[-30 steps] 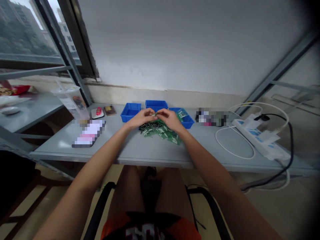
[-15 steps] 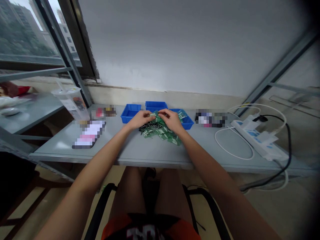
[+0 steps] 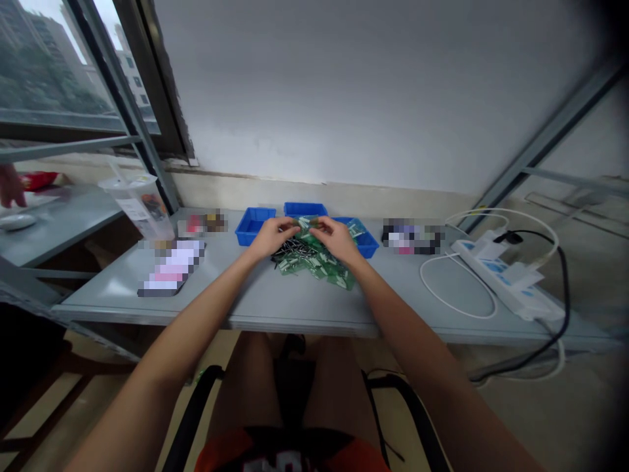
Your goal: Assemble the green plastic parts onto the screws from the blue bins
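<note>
Gripping small green translucent plastic packet (image 3: pixel 307 222) between left hand (image 3: pixel 274 238) and right hand (image 3: pixel 338 240), above heap of green packets (image 3: pixel 322 265) and thin dark pieces (image 3: pixel 297 248). Probably partway, with similar packets (image 3: pixel 356 227) in rightmost blue rectangular plastic tray (image 3: pixel 368 250) and heap left.

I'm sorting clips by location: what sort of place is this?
Probably a simple indoor workspace: a grey table against a pale wall, three blue bins near a heap of green packets, and a white power strip on the right.
</note>
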`<state>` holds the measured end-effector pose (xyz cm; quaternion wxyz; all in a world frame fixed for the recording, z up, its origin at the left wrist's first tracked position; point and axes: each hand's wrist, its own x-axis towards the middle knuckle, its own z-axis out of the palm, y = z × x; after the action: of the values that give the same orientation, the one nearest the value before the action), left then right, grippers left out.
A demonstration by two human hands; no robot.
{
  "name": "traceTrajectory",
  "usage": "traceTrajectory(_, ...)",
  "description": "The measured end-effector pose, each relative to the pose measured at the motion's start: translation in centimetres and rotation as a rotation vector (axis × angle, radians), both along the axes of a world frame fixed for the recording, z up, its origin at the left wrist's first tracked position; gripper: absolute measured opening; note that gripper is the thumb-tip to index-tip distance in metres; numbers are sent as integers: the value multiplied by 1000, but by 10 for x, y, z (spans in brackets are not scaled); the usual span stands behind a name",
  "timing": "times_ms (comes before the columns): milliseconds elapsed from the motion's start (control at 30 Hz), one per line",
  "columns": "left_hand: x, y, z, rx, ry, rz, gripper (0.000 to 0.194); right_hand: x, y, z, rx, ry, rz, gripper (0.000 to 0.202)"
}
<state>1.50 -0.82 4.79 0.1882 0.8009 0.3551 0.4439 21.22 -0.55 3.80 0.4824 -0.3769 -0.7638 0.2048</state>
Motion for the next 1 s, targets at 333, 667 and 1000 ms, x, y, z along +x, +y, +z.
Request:
traceTrajectory(333, 0, 4, -5, 67, -4, 19, 19, 0, -4, 5, -19, -23, -56, 16)
traceTrajectory(667, 0, 1, -2, 139, 118, 11, 19, -3, -11, 9, 20, -26, -113, 16)
traceTrajectory(1000, 1, 0, -3, 84, 18, 42, 20, 0, -2, 3, -2, -49, -64, 19)
